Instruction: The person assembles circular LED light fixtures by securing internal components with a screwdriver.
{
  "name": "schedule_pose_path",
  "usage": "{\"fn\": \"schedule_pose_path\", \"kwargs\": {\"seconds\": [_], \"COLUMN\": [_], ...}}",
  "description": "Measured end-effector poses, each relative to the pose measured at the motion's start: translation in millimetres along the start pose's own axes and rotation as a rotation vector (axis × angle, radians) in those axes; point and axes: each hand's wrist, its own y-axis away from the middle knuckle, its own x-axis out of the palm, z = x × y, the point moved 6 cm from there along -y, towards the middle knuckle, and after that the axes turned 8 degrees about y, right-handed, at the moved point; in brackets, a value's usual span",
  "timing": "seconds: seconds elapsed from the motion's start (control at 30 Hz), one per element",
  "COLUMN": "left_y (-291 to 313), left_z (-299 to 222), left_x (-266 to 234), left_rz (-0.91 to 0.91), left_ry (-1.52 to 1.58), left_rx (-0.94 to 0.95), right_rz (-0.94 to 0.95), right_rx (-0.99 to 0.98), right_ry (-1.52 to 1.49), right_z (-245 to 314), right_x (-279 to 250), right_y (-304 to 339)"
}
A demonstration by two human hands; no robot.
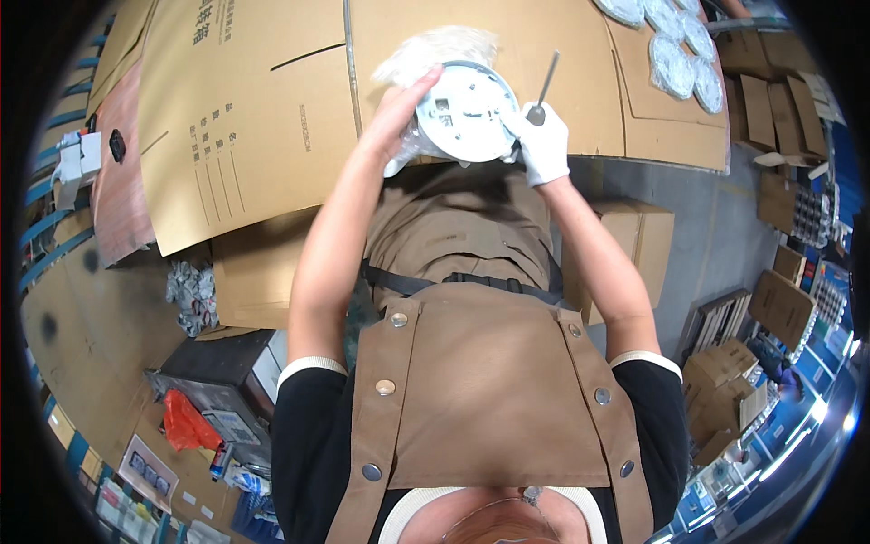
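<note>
A: Head view, principal item?
B: One round white housing (476, 129), shallow, pale blue at the rim, its fitted face turned upward. It is held at the near edge of the work surface (580, 109), in front of the apron (485, 390).

A: Left hand (391, 120)?
B: Closed on the housing's left rim; fingers are extended along the edge and no glove is seen on them.

A: Right hand (547, 150)?
B: White-gloved, bent at the housing's right rim. A screwdriver (536, 114) is gripped in it, dark-handled, the thin shaft pointed up and away from the housing. Whether the rim is also pinched by the fingertips cannot be told.

A: Adjacent stock?
B: One clear plastic bag (458, 47), crumpled, lying just beyond the housing. At the far right corner, a group of wrapped discs (672, 68), set close together, some touching.

A: Left side?
B: A large printed cardboard sheet (249, 118) is laid flat. Beside it, a pink sheet (122, 195) is listed, with a small black part (117, 145) placed on it.

A: Below the surface?
B: A cardboard box (639, 240) at right; a red bag (188, 422) at lower left, by a dark cabinet (227, 385).
</note>
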Motion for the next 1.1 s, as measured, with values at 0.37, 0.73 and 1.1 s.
{"fn": "schedule_pose_path", "kwargs": {"seconds": [0.37,0.73,1.1], "left_y": [20,33,11], "left_z": [14,-9,-6], "left_x": [-33,16,-7], "left_rz": [-0.228,-0.292,-0.222], "left_ry": [-0.508,-1.382,-1.248], "left_rx": [0.603,0.305,0.323], "right_rz": [0.133,0.66,0.756], "right_rx": [-0.083,-0.206,-0.216], "right_ry": [0.646,1.451,1.491], "right_z": [31,59,44], "right_x": [-11,-10,0], "right_y": [50,32,20]}}
